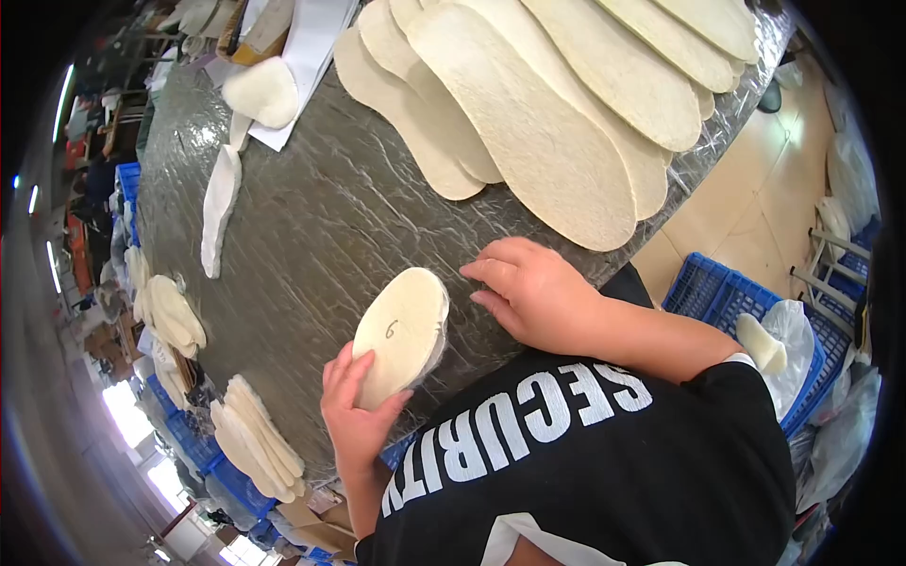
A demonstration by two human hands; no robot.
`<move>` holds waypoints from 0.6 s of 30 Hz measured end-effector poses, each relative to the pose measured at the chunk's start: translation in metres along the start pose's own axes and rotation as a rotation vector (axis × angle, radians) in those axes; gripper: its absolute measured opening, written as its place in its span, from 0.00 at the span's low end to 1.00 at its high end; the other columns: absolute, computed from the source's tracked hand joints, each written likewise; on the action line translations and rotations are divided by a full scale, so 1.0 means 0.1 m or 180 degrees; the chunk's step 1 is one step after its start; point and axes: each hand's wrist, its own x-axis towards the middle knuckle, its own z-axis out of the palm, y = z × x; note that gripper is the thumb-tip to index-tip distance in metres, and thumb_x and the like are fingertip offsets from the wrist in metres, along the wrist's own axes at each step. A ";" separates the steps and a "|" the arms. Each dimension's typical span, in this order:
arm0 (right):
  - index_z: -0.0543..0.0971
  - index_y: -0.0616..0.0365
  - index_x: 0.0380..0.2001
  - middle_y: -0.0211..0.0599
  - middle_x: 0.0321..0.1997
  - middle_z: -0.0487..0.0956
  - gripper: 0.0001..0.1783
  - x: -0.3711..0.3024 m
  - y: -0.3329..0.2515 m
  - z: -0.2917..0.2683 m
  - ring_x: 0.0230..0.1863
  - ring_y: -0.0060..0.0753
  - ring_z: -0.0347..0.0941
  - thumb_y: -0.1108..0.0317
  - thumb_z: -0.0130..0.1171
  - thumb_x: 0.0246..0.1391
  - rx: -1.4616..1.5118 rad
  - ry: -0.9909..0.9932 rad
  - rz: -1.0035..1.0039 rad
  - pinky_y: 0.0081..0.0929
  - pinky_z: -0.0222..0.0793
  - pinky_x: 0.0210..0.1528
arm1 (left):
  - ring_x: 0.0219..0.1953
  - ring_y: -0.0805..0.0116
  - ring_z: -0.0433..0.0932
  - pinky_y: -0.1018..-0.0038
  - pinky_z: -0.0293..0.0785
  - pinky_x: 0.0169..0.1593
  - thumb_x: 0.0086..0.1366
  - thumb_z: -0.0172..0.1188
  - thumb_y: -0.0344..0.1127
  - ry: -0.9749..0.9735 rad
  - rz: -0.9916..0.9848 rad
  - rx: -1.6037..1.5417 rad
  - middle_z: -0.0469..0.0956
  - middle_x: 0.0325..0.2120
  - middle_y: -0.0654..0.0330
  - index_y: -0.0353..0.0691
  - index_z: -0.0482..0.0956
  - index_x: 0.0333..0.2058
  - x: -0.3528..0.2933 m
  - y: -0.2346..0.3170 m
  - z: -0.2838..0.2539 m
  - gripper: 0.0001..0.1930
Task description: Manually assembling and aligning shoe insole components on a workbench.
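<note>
The underside of the insole [404,316] is hidden, and how many layers it has is hard to make out. The left hand [356,406] grips its near end between fingers and thumb. It looks cream and rounded, with a dark handwritten mark on top and a ragged side facing the right hand [540,292], whose loosely bent fingers sit just beside it, thumb apart. Beyond these fingers, large insoles [528,123] overlap, cut off at the top.
</note>
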 end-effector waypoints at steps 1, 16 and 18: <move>0.79 0.64 0.42 0.47 0.42 0.79 0.17 0.01 -0.01 -0.01 0.43 0.43 0.77 0.68 0.65 0.49 0.0562 -0.0009 0.0264 0.35 0.73 0.45 | 0.49 0.54 0.73 0.63 0.70 0.54 0.34 0.75 0.29 0.0017 -0.0023 -0.0110 0.76 0.51 0.49 0.33 0.79 0.45 0.00 0.00 0.03 0.33; 0.78 0.65 0.29 0.35 0.26 0.80 0.06 0.23 -0.14 0.09 0.27 0.23 0.77 0.72 0.57 0.54 0.2852 -0.0792 0.1773 0.22 0.72 0.31 | 0.49 0.57 0.73 0.64 0.70 0.54 0.35 0.74 0.28 0.0101 -0.0110 -0.0570 0.76 0.51 0.48 0.31 0.79 0.45 -0.04 -0.12 0.05 0.32; 0.78 0.65 0.27 0.36 0.25 0.81 0.06 0.21 -0.08 0.16 0.28 0.25 0.78 0.72 0.57 0.52 0.3122 -0.0758 0.1892 0.25 0.71 0.29 | 0.50 0.58 0.73 0.64 0.70 0.54 0.35 0.74 0.28 0.0084 -0.0079 -0.0672 0.76 0.52 0.48 0.31 0.79 0.45 -0.07 -0.17 0.07 0.32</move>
